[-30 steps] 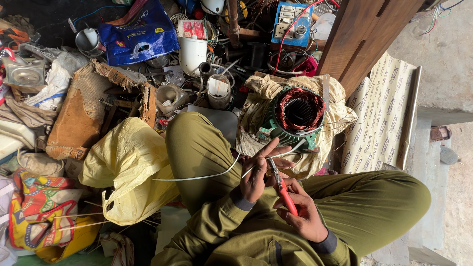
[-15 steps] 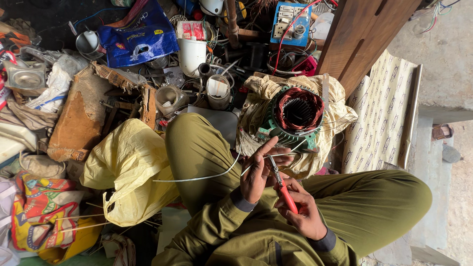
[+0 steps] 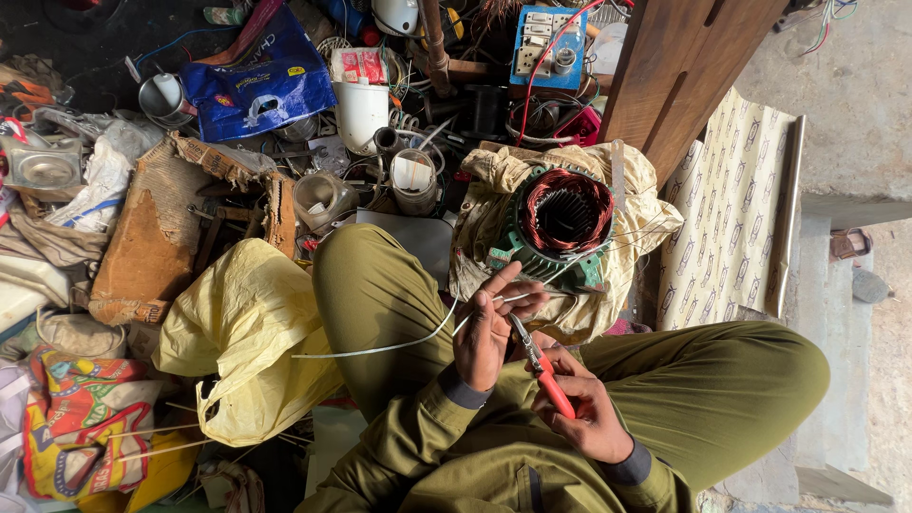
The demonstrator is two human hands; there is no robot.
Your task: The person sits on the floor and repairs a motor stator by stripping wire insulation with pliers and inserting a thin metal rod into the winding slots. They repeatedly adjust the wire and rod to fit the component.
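Head view: my left hand (image 3: 486,332) pinches a thin white sleeved wire (image 3: 399,344) right by the green motor stator with copper windings (image 3: 560,223) (sitting on beige cloth (image 3: 494,171)). My right hand (image 3: 587,408) grips red-handled pliers (image 3: 543,366), tips at the wire.

Dark floor (image 3: 85,38): yellow plastic bag (image 3: 242,332), blue bag (image 3: 255,85), white jug (image 3: 361,112), cloth-cradled motor stator (image 3: 560,223).

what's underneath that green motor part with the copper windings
The green stator rests on a crumpled beige cloth, which spreads out past it on all sides. Whatever lies beneath the cloth is covered. The left hand holds a white wire just in front.
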